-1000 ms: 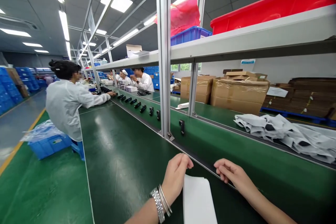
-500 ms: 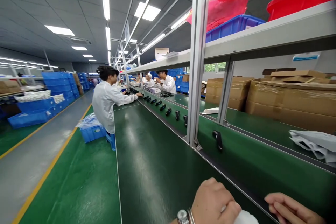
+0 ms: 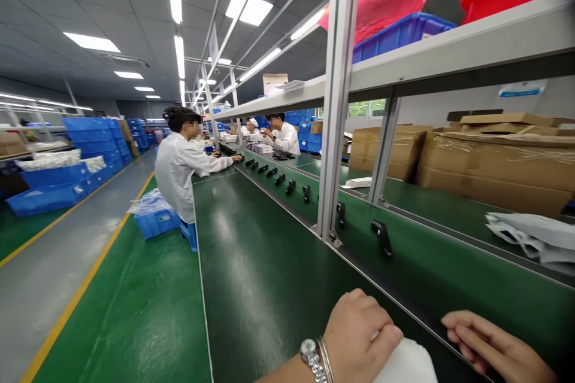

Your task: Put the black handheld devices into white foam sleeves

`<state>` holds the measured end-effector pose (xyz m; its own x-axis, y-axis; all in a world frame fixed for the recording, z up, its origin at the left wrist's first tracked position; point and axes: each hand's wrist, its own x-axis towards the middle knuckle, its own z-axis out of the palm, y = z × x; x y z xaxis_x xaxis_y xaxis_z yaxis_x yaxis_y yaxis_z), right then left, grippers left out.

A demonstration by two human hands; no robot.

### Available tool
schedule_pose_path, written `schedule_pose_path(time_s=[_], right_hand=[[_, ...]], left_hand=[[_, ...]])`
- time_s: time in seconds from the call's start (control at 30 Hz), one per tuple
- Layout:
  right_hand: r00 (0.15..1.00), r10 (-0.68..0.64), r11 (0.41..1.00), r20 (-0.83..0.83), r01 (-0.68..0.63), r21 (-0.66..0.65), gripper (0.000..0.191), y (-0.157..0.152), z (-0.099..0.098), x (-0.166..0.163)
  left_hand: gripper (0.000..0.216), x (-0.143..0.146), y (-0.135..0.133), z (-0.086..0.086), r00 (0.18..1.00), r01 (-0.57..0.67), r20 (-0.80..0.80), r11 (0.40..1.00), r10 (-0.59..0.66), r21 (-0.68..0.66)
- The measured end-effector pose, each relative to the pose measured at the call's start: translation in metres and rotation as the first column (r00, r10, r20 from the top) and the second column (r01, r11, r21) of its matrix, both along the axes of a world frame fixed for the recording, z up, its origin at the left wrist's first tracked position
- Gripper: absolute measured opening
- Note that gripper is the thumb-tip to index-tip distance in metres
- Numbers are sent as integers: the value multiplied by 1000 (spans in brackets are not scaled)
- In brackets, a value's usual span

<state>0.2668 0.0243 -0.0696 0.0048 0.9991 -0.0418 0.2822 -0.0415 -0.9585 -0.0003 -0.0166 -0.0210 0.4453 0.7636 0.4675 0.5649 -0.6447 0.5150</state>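
My left hand (image 3: 359, 341), with a metal wristwatch and bangle, is curled over the edge of a white flat sheet (image 3: 406, 366) at the bottom of the view. The lower part of the sheet is cut off by the frame. My right hand (image 3: 496, 341) is just to its right, fingers loosely curved, holding nothing. It is close to the dark rail (image 3: 404, 305) along the far side of the green workbench belt (image 3: 256, 269).
A co-worker in a white coat (image 3: 182, 176) sits farther along, reaching towards black fixtures (image 3: 291, 187) on the raised divider. A pile of white bags (image 3: 530, 245) lies to the right. Cardboard boxes (image 3: 494, 167) stand beyond, under a shelf (image 3: 449, 54) holding blue and red crates.
The whole scene has shifted right in view since a second ago. My hands sit lower, with the white sheet now against my left hand. Little differs from half a second ago.
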Motion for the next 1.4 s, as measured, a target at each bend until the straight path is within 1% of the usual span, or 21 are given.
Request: schedule_pose_path(time_s=[0.07, 0.1, 0.23, 0.37, 0.63, 0.9, 1.2, 1.4], right_hand=[[995, 90, 995, -41, -92, -49, 41, -1, 10, 1], [993, 111, 992, -42, -113, -57, 41, -1, 14, 2], [990, 133, 991, -44, -133, -3, 39, -2, 21, 2], [987, 153, 988, -47, -151, 44, 34, -3, 22, 2], [986, 164, 985, -40, -162, 56, 36, 0, 21, 8], [988, 153, 987, -25, -151, 54, 36, -3, 25, 5], [988, 147, 987, -45, -144, 66, 35, -2, 21, 5], [986, 159, 986, -47, -156, 53, 32, -5, 26, 3]], left_hand=[[25, 0, -3, 7, 1000, 9, 11, 1000, -9, -16], [25, 1, -3, 10, 1000, 15, 12, 1000, -15, -22], [28, 4, -3, 20, 999, 34, 15, 998, -33, -45], [30, 6, -1, 24, 998, 55, 5, 996, -55, -68], [32, 11, 3, 25, 997, 74, -1, 991, -75, -110], [33, 11, 3, 23, 997, 75, -28, 994, -77, -82], [32, 12, 3, 22, 995, 79, -52, 994, -83, -76], [31, 12, 1, 23, 994, 90, -55, 993, -94, -82]])
